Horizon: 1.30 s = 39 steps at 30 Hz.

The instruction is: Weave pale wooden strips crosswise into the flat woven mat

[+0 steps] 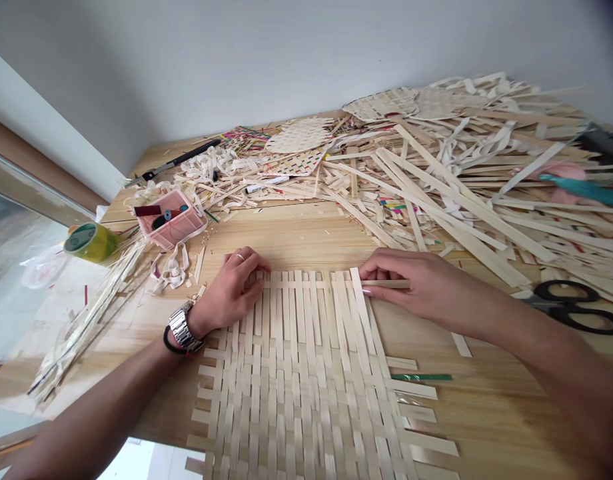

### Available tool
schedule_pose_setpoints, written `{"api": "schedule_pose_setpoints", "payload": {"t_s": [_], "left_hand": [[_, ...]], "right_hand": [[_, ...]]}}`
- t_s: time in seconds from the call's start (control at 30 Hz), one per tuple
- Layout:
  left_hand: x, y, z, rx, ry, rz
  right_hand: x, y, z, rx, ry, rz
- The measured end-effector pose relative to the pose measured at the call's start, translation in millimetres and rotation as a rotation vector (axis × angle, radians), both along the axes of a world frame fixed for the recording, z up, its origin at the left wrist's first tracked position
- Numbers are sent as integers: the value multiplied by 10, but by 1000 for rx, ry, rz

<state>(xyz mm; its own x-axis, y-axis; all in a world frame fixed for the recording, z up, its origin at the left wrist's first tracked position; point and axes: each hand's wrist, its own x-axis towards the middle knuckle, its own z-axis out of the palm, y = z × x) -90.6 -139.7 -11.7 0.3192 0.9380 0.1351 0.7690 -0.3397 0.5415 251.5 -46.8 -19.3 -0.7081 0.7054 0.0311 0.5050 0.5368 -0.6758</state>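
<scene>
On a clock face laid over the view, the woven mat (306,393) of pale wooden strips lies at 6 o'clock on the bench (286,230), and a cross strip (386,284) is threaded through the uprights near its far edge. The left hand (234,290), at 8 o'clock, curls closed around the strip's left end; the right hand (404,277), between 3 and 4, pinches it between thumb and fingers, a short tail running past the grip. Only short upright tips stand beyond this strip, so pushing it toward 12 could let some slip free. The uprights lean and splay toward the mat's 1 o'clock corner, so an uneven pull there could skew the row or hide a missed over-under. The strips look thin; a hard bend at the right thumb might split one. Side ends stick out at 4 and 8 o'clock, near a green strip (429,377), where a forearm could snag them. The black-handled scissors (571,303) at 3 sit close to the right forearm, which could knock them.
</scene>
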Motion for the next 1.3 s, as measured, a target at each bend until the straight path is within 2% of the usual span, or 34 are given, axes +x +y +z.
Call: {"api": "schedule_pose_setpoints", "payload": {"t_s": [0.3,1.3], "left_hand": [[4,-3,1,-7,-2,3],[2,5,18,-30,39,14]], "right_hand": [[-14,-19,-25,75,6,2],[-40,-45,-20,108,-4,16]]}}
